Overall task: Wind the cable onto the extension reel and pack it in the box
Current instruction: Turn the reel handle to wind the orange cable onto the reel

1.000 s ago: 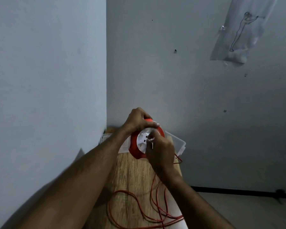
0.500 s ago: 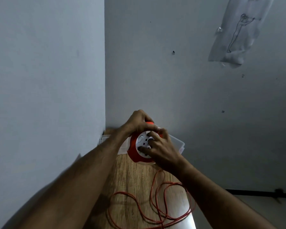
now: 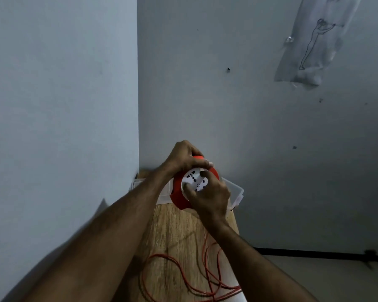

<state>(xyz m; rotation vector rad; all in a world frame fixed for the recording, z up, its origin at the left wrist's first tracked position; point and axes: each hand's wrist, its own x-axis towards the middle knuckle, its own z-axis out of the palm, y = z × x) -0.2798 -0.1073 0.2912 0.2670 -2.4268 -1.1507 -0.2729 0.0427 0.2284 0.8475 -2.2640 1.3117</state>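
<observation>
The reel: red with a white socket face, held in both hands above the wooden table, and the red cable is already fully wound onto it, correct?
Not quite. The head view shows loops of red cable lying loose on the wooden table, not fully wound. The reel is red with a white socket face, held in the left hand and right hand.

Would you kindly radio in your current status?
Left hand grips round red-and-white extension reel. Right hand on its white face. Thin red cable loose on table.

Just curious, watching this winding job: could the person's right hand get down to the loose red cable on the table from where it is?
Probably yes, once it lets go. The right hand is gripping the reel's white socket face, and the red cable lies uncovered on the wooden table just below it.
</observation>
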